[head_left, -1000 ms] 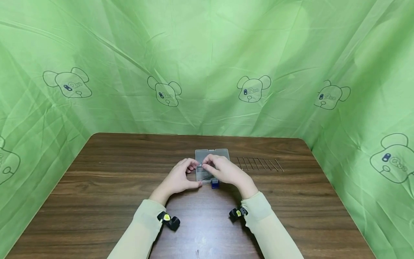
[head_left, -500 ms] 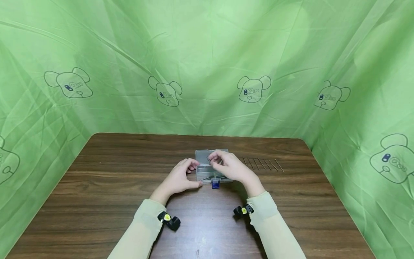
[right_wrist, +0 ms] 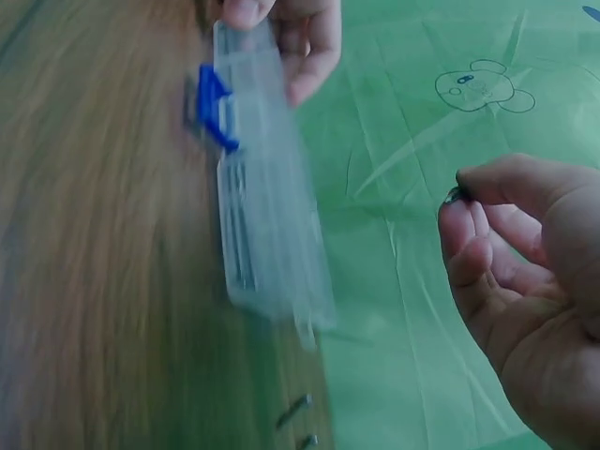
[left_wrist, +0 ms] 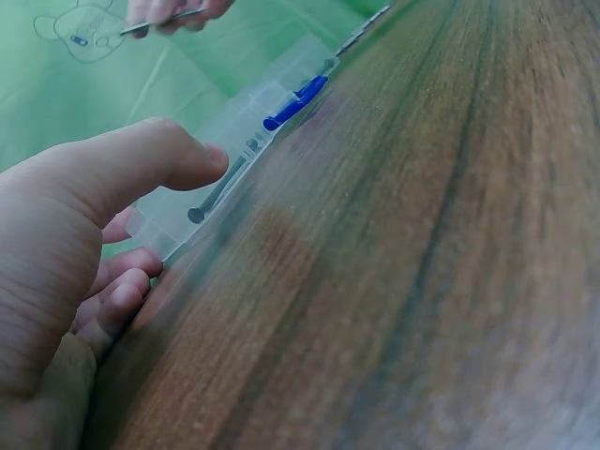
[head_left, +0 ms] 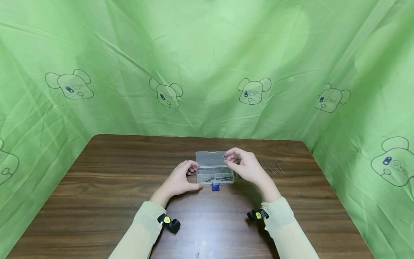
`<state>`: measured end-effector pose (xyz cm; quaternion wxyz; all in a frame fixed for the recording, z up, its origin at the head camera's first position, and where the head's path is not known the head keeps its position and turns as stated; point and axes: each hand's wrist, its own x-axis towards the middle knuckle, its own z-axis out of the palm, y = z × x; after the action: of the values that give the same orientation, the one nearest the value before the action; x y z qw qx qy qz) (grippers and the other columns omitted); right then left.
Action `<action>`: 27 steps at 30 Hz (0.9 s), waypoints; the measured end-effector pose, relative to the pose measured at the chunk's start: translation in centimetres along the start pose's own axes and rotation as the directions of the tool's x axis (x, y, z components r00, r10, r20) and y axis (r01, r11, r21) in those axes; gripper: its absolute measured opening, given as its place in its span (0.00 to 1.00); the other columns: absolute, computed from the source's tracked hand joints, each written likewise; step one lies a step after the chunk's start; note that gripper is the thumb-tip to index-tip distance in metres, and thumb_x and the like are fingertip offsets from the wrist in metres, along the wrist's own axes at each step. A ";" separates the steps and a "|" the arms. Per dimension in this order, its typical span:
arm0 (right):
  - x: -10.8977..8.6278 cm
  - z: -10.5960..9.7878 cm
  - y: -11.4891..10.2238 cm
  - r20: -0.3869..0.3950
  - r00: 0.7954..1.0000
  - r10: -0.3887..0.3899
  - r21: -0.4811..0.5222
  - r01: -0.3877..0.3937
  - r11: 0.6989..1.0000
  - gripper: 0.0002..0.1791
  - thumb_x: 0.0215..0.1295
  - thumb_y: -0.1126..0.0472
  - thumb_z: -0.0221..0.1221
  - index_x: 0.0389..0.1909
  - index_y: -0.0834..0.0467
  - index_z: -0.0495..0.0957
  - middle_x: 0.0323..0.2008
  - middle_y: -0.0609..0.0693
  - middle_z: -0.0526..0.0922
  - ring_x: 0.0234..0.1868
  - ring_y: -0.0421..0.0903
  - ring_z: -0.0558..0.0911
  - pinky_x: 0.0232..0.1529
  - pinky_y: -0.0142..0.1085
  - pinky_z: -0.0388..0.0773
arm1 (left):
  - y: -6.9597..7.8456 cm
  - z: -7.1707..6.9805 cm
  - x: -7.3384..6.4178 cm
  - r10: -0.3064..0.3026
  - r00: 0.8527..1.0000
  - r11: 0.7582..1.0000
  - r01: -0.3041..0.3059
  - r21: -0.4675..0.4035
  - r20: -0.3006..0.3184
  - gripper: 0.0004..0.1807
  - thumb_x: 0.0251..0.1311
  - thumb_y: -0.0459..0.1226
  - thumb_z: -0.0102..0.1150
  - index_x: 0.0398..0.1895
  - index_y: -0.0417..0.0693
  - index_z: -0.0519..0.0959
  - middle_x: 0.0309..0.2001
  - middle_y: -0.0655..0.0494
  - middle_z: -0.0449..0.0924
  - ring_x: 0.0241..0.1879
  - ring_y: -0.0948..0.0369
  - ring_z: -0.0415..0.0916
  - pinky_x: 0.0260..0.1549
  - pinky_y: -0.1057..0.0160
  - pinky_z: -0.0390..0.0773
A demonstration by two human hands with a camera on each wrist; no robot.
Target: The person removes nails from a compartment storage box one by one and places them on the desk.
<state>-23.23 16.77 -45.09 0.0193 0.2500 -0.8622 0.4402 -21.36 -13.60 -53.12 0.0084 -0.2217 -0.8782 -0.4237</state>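
A clear plastic compartment box (head_left: 207,172) lies with its lid (head_left: 208,159) folded back and its blue latch (head_left: 215,187) toward the person. My left hand (head_left: 176,180) grips the box's left end, thumb at the front corner and fingers curled along the side. Above the right part of the lid is my right hand (head_left: 244,165), pinching a thin metal nail (left_wrist: 161,22) between thumb and fingertips; only its end shows in the right wrist view. Inside the front compartments lie several nails (head_left: 223,178), one with a flat round head visible in the left wrist view.
More nails (head_left: 279,168) lie in a slanted row on the brown wooden table (head_left: 113,180), right of the box and partly behind the right hand. A green curtain (head_left: 207,118) with mouse-like drawings hangs beyond the table's back edge.
My right hand has moved right, from over the box's left compartments to the right edge of the lid, uncovering the nails inside. My left hand has stayed at the box.
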 end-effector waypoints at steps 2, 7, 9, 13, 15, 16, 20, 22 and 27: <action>-0.8 -0.6 0.4 -0.027 1.000 0.006 -0.019 -0.006 1.000 0.08 0.71 0.66 0.69 0.49 0.60 0.86 0.37 0.45 0.88 0.38 0.43 0.85 0.39 0.34 0.84 | 0.1 0.1 0.1 0.004 1.000 1.000 -0.004 -0.001 0.004 0.39 0.47 0.45 0.88 0.63 0.47 0.80 0.50 0.58 0.80 0.51 0.60 0.76 0.54 0.56 0.80; -2.9 -1.6 1.6 -0.069 0.995 0.071 -0.018 -0.072 0.997 0.10 0.66 0.68 0.69 0.47 0.57 0.86 0.35 0.45 0.87 0.38 0.43 0.85 0.39 0.33 0.83 | 0.2 0.2 0.1 -0.001 1.000 1.000 0.001 -0.001 0.006 0.38 0.48 0.46 0.88 0.63 0.49 0.81 0.49 0.59 0.80 0.50 0.60 0.75 0.54 0.56 0.80; -3.7 -1.9 2.3 -0.070 0.991 0.112 -0.012 -0.113 0.994 0.11 0.65 0.68 0.69 0.47 0.57 0.85 0.35 0.45 0.87 0.38 0.43 0.84 0.39 0.32 0.82 | 0.2 0.1 0.1 -0.006 1.000 1.000 0.006 -0.001 0.004 0.38 0.48 0.46 0.88 0.63 0.49 0.81 0.49 0.59 0.79 0.50 0.60 0.75 0.54 0.56 0.80; -5.1 -2.2 3.9 -0.051 0.984 0.174 0.001 -0.174 0.985 0.10 0.66 0.68 0.70 0.48 0.60 0.85 0.36 0.46 0.86 0.38 0.42 0.84 0.40 0.31 0.82 | 0.3 -0.1 0.0 -0.010 1.000 1.000 0.010 -0.002 0.002 0.39 0.48 0.46 0.88 0.64 0.48 0.81 0.49 0.58 0.79 0.50 0.60 0.75 0.54 0.55 0.80; -5.5 -2.3 4.5 -0.037 0.980 0.194 0.012 -0.193 0.981 0.11 0.67 0.68 0.70 0.48 0.61 0.85 0.36 0.47 0.86 0.38 0.42 0.84 0.39 0.31 0.82 | 0.3 -0.1 0.0 -0.011 1.000 1.000 0.011 -0.002 0.002 0.39 0.48 0.46 0.88 0.64 0.48 0.81 0.50 0.58 0.80 0.50 0.60 0.76 0.54 0.55 0.80; -5.7 -2.3 4.7 -0.029 0.979 0.202 0.024 -0.201 0.979 0.11 0.67 0.68 0.70 0.48 0.62 0.84 0.36 0.48 0.86 0.37 0.42 0.84 0.38 0.31 0.82 | 0.2 -0.1 0.0 -0.011 1.000 1.000 0.011 0.000 0.002 0.39 0.48 0.46 0.88 0.64 0.48 0.80 0.50 0.58 0.80 0.50 0.60 0.76 0.54 0.55 0.80; -6.2 -2.3 5.2 0.012 0.968 0.251 0.097 -0.251 0.963 0.12 0.66 0.68 0.70 0.49 0.65 0.83 0.36 0.52 0.86 0.32 0.43 0.84 0.30 0.32 0.81 | 0.0 -0.1 0.0 -0.011 1.000 1.000 0.011 0.007 0.001 0.39 0.48 0.46 0.88 0.64 0.49 0.80 0.49 0.59 0.79 0.50 0.60 0.75 0.54 0.55 0.80; -6.4 -2.2 5.4 0.034 0.958 0.284 0.127 -0.286 0.950 0.13 0.66 0.68 0.70 0.50 0.66 0.83 0.35 0.52 0.86 0.29 0.44 0.84 0.28 0.33 0.81 | -0.1 0.0 0.0 -0.009 1.000 1.000 0.009 0.011 0.000 0.39 0.48 0.46 0.88 0.64 0.49 0.80 0.49 0.59 0.79 0.50 0.60 0.75 0.54 0.55 0.80; -6.8 -2.0 5.8 0.071 0.939 0.336 0.146 -0.343 0.928 0.14 0.64 0.70 0.68 0.50 0.67 0.82 0.34 0.53 0.86 0.29 0.46 0.84 0.29 0.35 0.83 | 0.1 0.0 0.0 -0.004 1.000 1.000 0.004 0.008 0.001 0.39 0.48 0.46 0.88 0.63 0.48 0.80 0.49 0.59 0.79 0.50 0.60 0.76 0.54 0.55 0.80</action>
<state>-20.28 23.89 -49.93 -0.0959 0.1077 -0.8555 0.4974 -21.31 -13.53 -53.07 0.0081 -0.2199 -0.8804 -0.4201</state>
